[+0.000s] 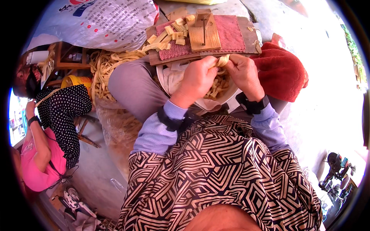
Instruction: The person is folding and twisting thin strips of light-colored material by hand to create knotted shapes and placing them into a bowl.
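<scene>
Both of my hands meet over a white tub (231, 89), just in front of a wooden board. Between their fingers sits a folded or knotted pale yellow strip (222, 61). My left hand (197, 79) pinches it from the left, while my right hand (245, 74) grips it from the other side, and the fingers hide much of it. Several yellow pieces (218, 85) lie inside the tub below. On the board (251, 45), a red cloth (234, 35) lies under a wooden block with a metal rod or nail (195, 37). Short cut strips (169, 35) are heaped left of the block.
Long yellow strips (101, 75) pile up beside my left knee, under a large printed white bag (111, 29). A dark red towel (280, 71) covers my right knee. At left, a person in pink (42, 163) holds a strip near a yellow bucket (76, 81).
</scene>
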The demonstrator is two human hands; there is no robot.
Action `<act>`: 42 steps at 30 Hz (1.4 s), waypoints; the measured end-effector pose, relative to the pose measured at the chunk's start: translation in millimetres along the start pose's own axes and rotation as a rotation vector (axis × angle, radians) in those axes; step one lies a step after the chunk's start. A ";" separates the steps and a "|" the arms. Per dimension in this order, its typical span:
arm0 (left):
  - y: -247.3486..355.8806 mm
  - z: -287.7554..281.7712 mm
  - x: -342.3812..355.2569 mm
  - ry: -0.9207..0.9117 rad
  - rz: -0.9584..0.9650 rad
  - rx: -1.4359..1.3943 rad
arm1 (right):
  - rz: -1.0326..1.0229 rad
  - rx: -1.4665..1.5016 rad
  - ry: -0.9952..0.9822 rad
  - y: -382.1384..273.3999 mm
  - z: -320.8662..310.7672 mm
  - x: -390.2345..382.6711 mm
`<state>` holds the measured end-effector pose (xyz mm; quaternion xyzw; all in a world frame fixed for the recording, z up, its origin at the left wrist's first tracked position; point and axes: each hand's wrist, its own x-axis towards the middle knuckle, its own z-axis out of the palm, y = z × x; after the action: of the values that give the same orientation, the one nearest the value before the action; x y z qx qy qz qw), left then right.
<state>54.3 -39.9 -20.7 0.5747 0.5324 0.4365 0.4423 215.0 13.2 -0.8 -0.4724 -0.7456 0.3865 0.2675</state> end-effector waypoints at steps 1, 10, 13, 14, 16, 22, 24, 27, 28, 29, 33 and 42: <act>7.9 0.9 -0.4 0.076 0.143 0.246 | 0.130 0.187 -0.086 17.0 5.7 -1.4; 7.5 18.2 -11.1 0.209 0.264 0.192 | 0.489 1.287 -0.366 25.7 15.0 -11.2; 27.5 15.2 -2.5 0.216 0.125 0.381 | 0.168 0.675 -0.008 18.1 14.9 -8.6; 26.7 16.2 -1.5 0.230 0.060 0.337 | 0.024 0.467 0.063 17.1 13.7 -8.3; 18.7 17.6 4.2 0.256 -0.070 0.246 | 0.026 0.515 0.152 13.4 14.4 -7.7; 10.6 14.8 -38.4 -0.104 -0.543 -0.613 | -0.144 0.197 0.328 25.5 7.7 -12.4; -7.2 1.4 -55.7 -0.045 -0.424 -0.410 | -0.171 0.313 0.162 36.3 7.6 -16.7; -7.3 -13.3 -54.8 0.071 -0.031 0.282 | 0.016 0.488 -0.043 14.7 -15.7 -14.0; 2.3 -18.6 -52.5 0.096 0.071 0.494 | -0.100 0.236 0.003 10.1 -24.1 -9.0; 11.7 -16.9 -49.2 0.133 0.114 0.582 | -0.290 0.016 -0.028 3.2 -29.3 -0.9; 27.8 -11.8 -27.9 0.208 0.372 0.790 | -0.316 -0.106 -0.343 -20.0 -31.7 8.9; 34.5 -20.8 -19.8 0.126 0.341 0.755 | -0.636 -0.347 -0.047 -32.8 -32.4 19.1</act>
<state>40.8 -60.1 17.0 0.7485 0.5783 0.3120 0.0887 215.6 32.7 45.1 -0.2463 -0.9157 0.1626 0.2729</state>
